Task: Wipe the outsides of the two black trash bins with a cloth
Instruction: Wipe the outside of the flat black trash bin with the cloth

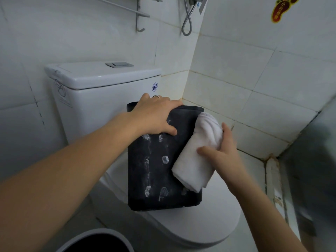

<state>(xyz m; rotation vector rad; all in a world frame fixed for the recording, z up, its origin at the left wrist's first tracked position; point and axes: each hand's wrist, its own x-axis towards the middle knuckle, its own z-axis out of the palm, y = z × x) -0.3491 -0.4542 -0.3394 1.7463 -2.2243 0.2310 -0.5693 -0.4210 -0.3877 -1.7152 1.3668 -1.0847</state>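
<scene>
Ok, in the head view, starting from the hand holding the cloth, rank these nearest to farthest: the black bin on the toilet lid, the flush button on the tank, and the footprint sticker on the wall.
From the right hand, which grips the white cloth:
1. Black bin, right beside it, under the cloth.
2. Flush button, up and left on the tank top.
3. Footprint sticker, high on the right wall.

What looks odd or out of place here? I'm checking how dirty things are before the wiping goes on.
The rectangular black plastic trash bin stands on the closed white toilet lid, not the floor. Whitish smears and blotches dot its front face. The left hand steadies its rim; the right hand presses a folded white cloth against its side.
</scene>
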